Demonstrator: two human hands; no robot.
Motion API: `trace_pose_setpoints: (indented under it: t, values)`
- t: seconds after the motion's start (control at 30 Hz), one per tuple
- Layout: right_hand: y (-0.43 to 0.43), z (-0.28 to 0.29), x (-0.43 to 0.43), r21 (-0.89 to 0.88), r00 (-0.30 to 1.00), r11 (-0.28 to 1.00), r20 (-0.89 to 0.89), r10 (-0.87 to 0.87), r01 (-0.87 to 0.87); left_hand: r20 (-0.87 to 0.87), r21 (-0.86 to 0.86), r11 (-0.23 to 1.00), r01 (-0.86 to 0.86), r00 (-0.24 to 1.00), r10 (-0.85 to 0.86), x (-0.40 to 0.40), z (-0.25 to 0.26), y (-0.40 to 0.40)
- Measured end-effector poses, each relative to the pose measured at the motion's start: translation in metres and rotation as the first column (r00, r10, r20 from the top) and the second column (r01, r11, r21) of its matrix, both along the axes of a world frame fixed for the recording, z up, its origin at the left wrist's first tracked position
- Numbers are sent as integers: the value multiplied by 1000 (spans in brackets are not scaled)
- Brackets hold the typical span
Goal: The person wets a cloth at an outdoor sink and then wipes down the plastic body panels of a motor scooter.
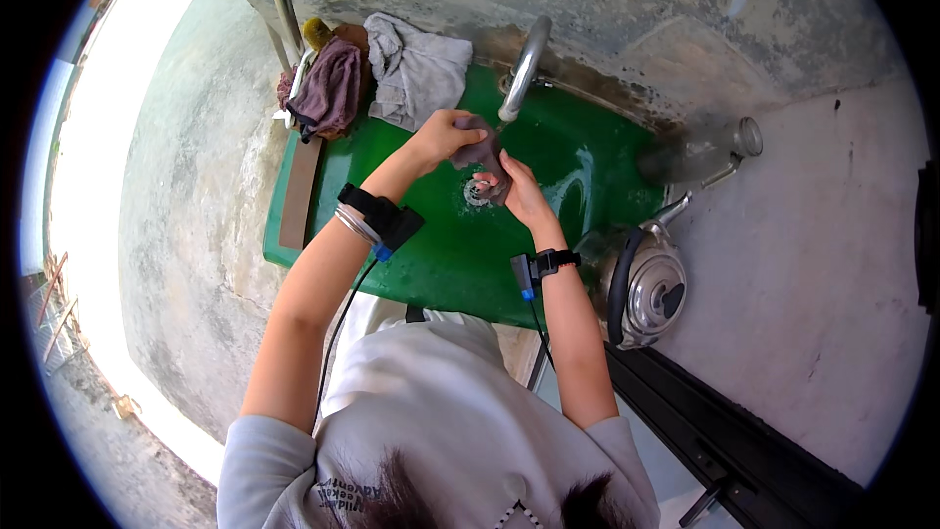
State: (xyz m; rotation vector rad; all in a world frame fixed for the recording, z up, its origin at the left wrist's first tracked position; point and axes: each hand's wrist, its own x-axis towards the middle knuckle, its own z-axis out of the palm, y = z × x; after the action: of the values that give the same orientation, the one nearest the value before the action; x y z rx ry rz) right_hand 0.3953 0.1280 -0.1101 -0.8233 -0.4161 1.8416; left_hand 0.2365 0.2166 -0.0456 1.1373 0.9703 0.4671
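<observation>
A wet, dark purplish cloth (477, 144) is stretched between my two hands over a green sink basin (411, 235). My left hand (445, 138) grips its upper left part, thumb on top. With my right hand (520, 189) I hold its lower right part, some fingertips showing beneath the cloth. The curved metal faucet (527, 66) stands just above the cloth, its spout end close to it. Below the hands, the metal drain (475, 192) is partly covered by the cloth and fingers.
A grey towel (415, 66) and a purple cloth (330, 84) lie at the sink's upper left, near a yellow-green scrubber (316, 33). A glass jug (701, 149) and a metal kettle (646, 294) stand at the right. A concrete wall (624, 7) rises behind the faucet.
</observation>
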Motion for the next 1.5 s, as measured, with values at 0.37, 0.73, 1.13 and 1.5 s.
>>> trace_pose_setpoints:
  t: [0.37, 0.73, 1.13, 1.5]
  values:
    - [14, 14, 6, 66, 972, 995, 220, -87, 74, -296, 166, 983, 75, 955, -23, -7, -3, 5]
    - [23, 14, 0, 130, 841, 978, 501, -206, 162, -391, 233, 971, -55, 909, 146, 1, -12, -8]
    - [28, 17, -15, 87, 734, 967, 635, -239, 240, -434, 291, 947, -138, 863, 259, 21, -3, -20]
    - [33, 17, -22, 51, 734, 925, 593, -330, 375, -520, 542, 839, 46, 802, 292, 44, -13, -32]
